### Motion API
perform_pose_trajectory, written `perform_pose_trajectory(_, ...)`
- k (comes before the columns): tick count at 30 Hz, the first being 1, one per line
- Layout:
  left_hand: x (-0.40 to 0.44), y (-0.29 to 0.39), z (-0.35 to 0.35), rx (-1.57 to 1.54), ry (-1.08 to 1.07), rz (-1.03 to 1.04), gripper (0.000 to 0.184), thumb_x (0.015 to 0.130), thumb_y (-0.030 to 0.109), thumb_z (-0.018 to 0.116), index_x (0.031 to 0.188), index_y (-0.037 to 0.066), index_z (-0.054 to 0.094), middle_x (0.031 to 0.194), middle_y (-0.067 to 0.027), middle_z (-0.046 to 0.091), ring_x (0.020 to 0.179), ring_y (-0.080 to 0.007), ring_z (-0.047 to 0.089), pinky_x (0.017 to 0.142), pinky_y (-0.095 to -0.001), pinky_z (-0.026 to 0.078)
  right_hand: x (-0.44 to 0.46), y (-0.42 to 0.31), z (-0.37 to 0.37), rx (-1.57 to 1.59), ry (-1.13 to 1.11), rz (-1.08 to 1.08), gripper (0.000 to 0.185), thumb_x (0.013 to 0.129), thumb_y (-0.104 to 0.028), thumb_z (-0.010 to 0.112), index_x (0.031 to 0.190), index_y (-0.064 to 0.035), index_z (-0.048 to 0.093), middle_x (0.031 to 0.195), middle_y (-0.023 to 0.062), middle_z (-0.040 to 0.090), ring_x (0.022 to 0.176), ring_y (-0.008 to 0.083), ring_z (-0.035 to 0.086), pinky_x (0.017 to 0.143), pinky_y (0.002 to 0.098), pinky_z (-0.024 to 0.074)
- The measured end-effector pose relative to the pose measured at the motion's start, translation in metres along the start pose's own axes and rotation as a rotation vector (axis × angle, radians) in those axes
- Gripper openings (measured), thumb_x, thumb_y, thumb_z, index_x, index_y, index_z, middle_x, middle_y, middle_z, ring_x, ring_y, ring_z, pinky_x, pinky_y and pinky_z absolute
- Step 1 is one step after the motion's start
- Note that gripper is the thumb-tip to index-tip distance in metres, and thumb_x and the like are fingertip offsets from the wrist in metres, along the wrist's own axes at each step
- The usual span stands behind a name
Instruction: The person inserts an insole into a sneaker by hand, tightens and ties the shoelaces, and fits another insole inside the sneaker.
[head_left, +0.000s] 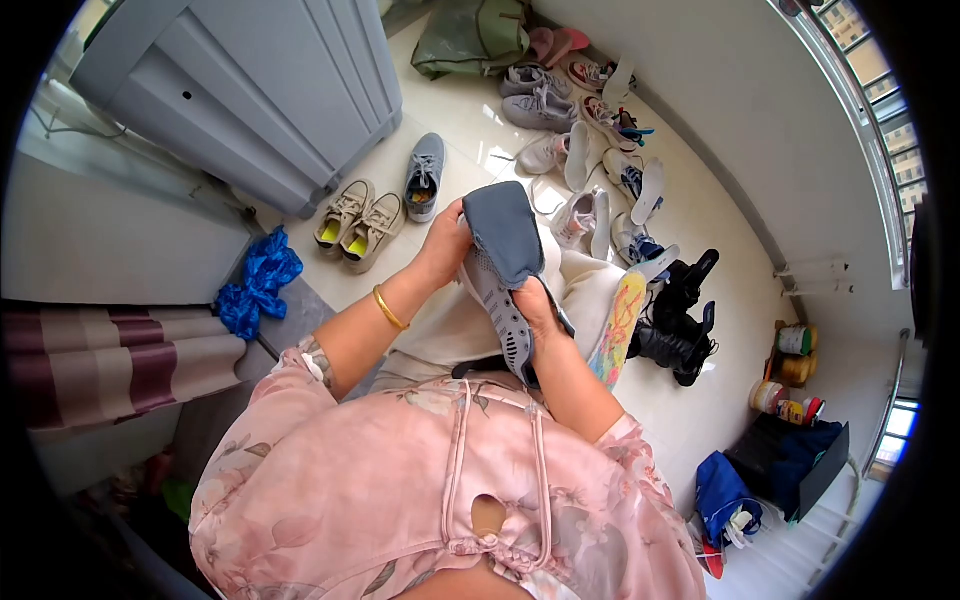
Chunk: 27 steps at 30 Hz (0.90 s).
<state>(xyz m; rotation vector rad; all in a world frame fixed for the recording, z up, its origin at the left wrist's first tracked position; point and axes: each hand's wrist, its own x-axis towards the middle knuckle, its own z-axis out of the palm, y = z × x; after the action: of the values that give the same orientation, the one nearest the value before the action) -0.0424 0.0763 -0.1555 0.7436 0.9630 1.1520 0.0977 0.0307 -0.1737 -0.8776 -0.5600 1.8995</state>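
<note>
Above my lap I hold a grey mesh shoe (505, 325) with both hands. A smooth dark grey flat piece (503, 225), which looks like an insole, covers its upper part; I cannot tell how far it sits inside. My left hand (445, 245) is closed around the far left edge, its fingers partly hidden behind. On the near right side, my right hand (540, 312) grips the shoe, the thumb pressing on the dark piece. To the right of the shoe, a colourful patterned insole (619, 325) lies beside my right hand. A single grey shoe (425, 175) stands on the floor ahead.
Beige shoes (372, 230) stand by the large grey cabinet (250, 90). Several shoes with loose insoles line the right wall, including black shoes (675, 345). A green bag (470, 38) lies at the back, a blue plastic bag (262, 280) at left, jars (795, 340) at right.
</note>
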Motion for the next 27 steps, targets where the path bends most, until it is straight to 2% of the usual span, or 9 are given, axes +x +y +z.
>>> perform_pose_trajectory(3,-0.002,0.006,0.005,0.010,0.068,-0.019,0.025,0.094,0.013,0.047,0.112,0.001,0.059,0.107,-0.0045,0.063,0.094,-0.0113,0.058,0.083,-0.0250,0.048,-0.006,-0.005,0.013,-0.079,0.184,0.126,0.035,0.090,-0.020,0.058,0.120,-0.0047,0.058,0.116,0.0043,0.061,0.098,0.0142,0.059,0.085,0.0289,0.0463)
perform_pose_trajectory(6,0.007,0.004,-0.007,-0.042,0.060,-0.047,0.023,0.093,0.011,0.049,0.110,0.002,0.061,0.104,-0.0038,0.064,0.090,-0.0119,0.060,0.081,-0.0252,0.049,-0.032,-0.023,0.022,-0.273,0.090,0.225,0.030,0.091,-0.014,0.052,0.118,-0.0027,0.058,0.112,0.0076,0.063,0.096,0.0162,0.059,0.085,0.0301,0.0459)
perform_pose_trajectory(9,0.019,0.013,-0.022,-0.097,-0.023,-0.118,0.023,0.092,0.012,0.051,0.110,0.002,0.061,0.104,-0.0041,0.065,0.088,-0.0126,0.061,0.081,-0.0261,0.049,-0.086,-0.054,0.011,-1.214,-0.149,-0.162,0.028,0.090,-0.011,0.051,0.114,0.0005,0.059,0.104,0.0125,0.064,0.093,0.0191,0.060,0.084,0.0301,0.0457)
perform_pose_trajectory(11,0.023,0.019,-0.021,-0.021,-0.022,-0.223,0.023,0.092,0.013,0.052,0.111,0.003,0.062,0.105,-0.0046,0.065,0.090,-0.0131,0.061,0.082,-0.0268,0.049,-0.121,-0.078,0.012,-1.386,-0.282,-0.138,0.025,0.087,-0.007,0.055,0.109,0.0031,0.059,0.098,0.0156,0.064,0.090,0.0234,0.061,0.082,0.0298,0.0464)
perform_pose_trajectory(14,0.026,0.026,-0.012,-0.043,-0.054,-0.240,0.025,0.093,0.014,0.051,0.113,0.004,0.062,0.107,-0.0051,0.064,0.095,-0.0141,0.061,0.085,-0.0281,0.048,-0.155,-0.113,0.027,-1.160,-0.084,0.036,0.020,0.083,-0.001,0.058,0.102,0.0005,0.063,0.093,0.0140,0.064,0.085,0.0266,0.061,0.078,0.0313,0.0475)
perform_pose_trajectory(18,0.033,0.022,-0.008,-0.021,-0.158,-0.248,0.026,0.093,0.015,0.052,0.114,0.004,0.061,0.108,-0.0047,0.064,0.095,-0.0136,0.061,0.086,-0.0279,0.048,-0.165,-0.121,0.023,-1.475,0.086,-0.432,0.010,0.077,-0.002,0.059,0.088,-0.0011,0.060,0.084,0.0116,0.061,0.077,0.0316,0.058,0.067,0.0388,0.0462)
perform_pose_trajectory(21,0.038,0.019,-0.002,0.032,-0.153,-0.253,0.025,0.093,0.015,0.051,0.113,0.004,0.062,0.107,-0.0045,0.064,0.094,-0.0131,0.060,0.086,-0.0280,0.048,-0.155,-0.106,0.023,-1.600,-0.117,-0.586,0.014,0.072,-0.001,0.059,0.085,-0.0012,0.058,0.081,0.0121,0.057,0.075,0.0316,0.056,0.066,0.0393,0.0456)
perform_pose_trajectory(25,0.040,0.016,0.003,0.052,-0.206,-0.214,0.024,0.094,0.016,0.052,0.112,0.004,0.061,0.106,-0.0039,0.065,0.093,-0.0123,0.061,0.085,-0.0279,0.049,-0.127,-0.085,0.019,-1.849,-0.462,-0.376,0.010,0.072,-0.005,0.057,0.082,-0.0018,0.056,0.079,0.0114,0.052,0.078,0.0276,0.056,0.066,0.0337,0.0481)
perform_pose_trajectory(27,0.040,0.013,0.002,0.028,-0.239,-0.207,0.024,0.094,0.017,0.052,0.112,0.004,0.061,0.105,-0.0036,0.065,0.092,-0.0117,0.061,0.084,-0.0276,0.049,-0.114,-0.076,0.021,-2.019,-0.475,-0.423,0.011,0.072,-0.006,0.058,0.082,-0.0027,0.056,0.083,0.0111,0.052,0.081,0.0253,0.056,0.066,0.0313,0.0486)
